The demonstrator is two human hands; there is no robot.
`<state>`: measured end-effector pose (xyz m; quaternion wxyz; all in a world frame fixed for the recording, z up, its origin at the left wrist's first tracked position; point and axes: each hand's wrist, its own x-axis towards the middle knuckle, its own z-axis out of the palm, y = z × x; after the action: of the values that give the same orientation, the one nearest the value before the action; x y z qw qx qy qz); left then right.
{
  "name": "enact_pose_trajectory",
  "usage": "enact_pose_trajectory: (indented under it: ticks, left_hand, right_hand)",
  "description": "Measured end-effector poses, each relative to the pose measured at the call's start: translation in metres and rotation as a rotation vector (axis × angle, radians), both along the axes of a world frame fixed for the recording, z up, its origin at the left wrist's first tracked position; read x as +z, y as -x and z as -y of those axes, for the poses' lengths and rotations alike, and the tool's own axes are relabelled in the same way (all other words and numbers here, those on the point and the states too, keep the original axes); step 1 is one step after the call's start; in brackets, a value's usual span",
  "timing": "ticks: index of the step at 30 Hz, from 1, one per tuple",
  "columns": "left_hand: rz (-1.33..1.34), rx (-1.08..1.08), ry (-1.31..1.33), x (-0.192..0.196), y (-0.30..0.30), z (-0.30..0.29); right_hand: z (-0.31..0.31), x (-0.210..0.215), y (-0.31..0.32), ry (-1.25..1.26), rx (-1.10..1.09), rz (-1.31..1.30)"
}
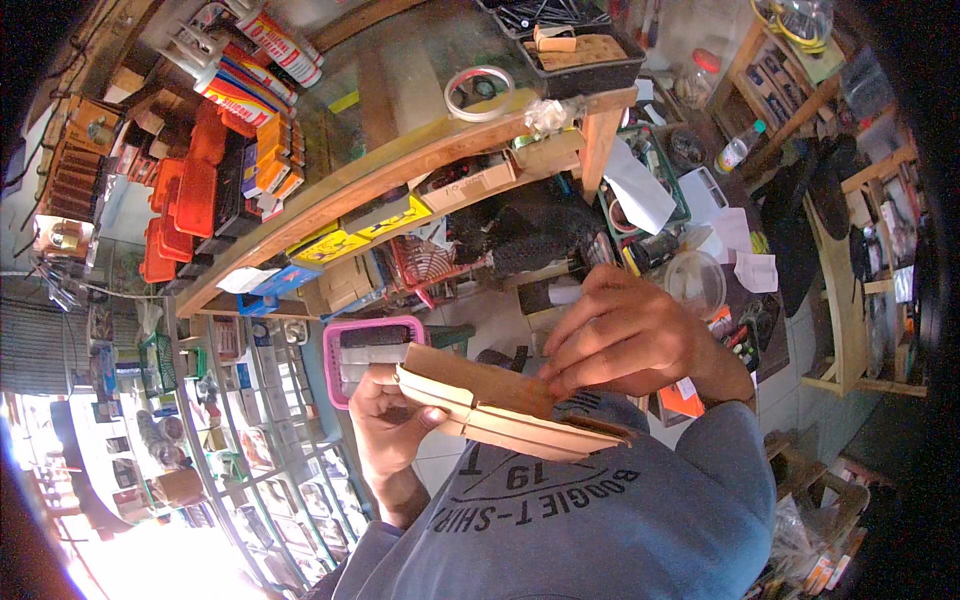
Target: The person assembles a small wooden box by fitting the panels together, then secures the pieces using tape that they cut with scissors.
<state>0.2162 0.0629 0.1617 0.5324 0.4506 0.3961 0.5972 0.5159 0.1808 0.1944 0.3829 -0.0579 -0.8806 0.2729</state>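
A shallow brown cardboard box (490, 416) is held up in front of my grey shirt, tilted, its near wall facing me. My left hand (390, 425) grips its left end, thumb pressed on the near wall and fingers behind. Over the box's right part reaches my right hand (625, 335), fingers bent and drawn together, tips down at the opening. The near wall and my fingers hide what those tips hold, if anything. I cannot see what lies inside the box.
Ahead runs a wooden-framed glass counter (380, 185) with a tape roll (480, 93) on top. A pink basket (374, 325) stands beyond my left hand. Papers (640, 190) and a clear plastic tub (695, 284) lie beyond my right hand. Orange bins (195, 195) sit at the far left.
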Motion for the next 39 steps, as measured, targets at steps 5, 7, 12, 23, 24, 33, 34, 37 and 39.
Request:
enact_pose_trajectory:
  ticks: [5,7,12,23,24,33,34,37,39]
  left_hand:
    - [-0.006,0.023,0.006,-0.003,-0.002,0.001]
    - [-0.01,0.016,-0.019,-0.002,-0.004,0.0]
    - [-0.233,0.052,0.05,0.0,-0.008,0.001]
    - [-0.626,-0.088,-0.236,0.013,-0.013,-0.015]
    - [-0.677,-0.06,-0.31,0.015,-0.016,-0.018]
    - [-1.333,-0.087,-0.829,0.052,-0.012,-0.027]
    - [-1.374,-0.09,-0.883,0.05,-0.01,-0.027]
    - [-1.447,-0.08,-0.959,0.05,-0.009,-0.026]
    - [-1.484,-0.061,-0.983,0.05,-0.008,-0.026]
  right_hand:
    - [0.003,-0.005,0.002,0.066,-0.03,-0.007]
    - [0.004,-0.005,0.003,0.097,-0.032,-0.01]
    - [0.007,-0.012,0.007,0.128,-0.137,-0.05]
    - [0.009,-0.017,0.013,0.251,-0.15,-0.044]
    - [0.011,-0.019,0.015,0.295,-0.156,-0.058]
    - [0.019,-0.031,0.027,0.581,-0.229,-0.154]
    - [0.02,-0.031,0.029,0.589,-0.252,-0.175]
    - [0.026,-0.026,0.031,0.386,-0.51,-0.077]
    - [0.029,-0.029,0.037,0.349,-0.597,-0.119]
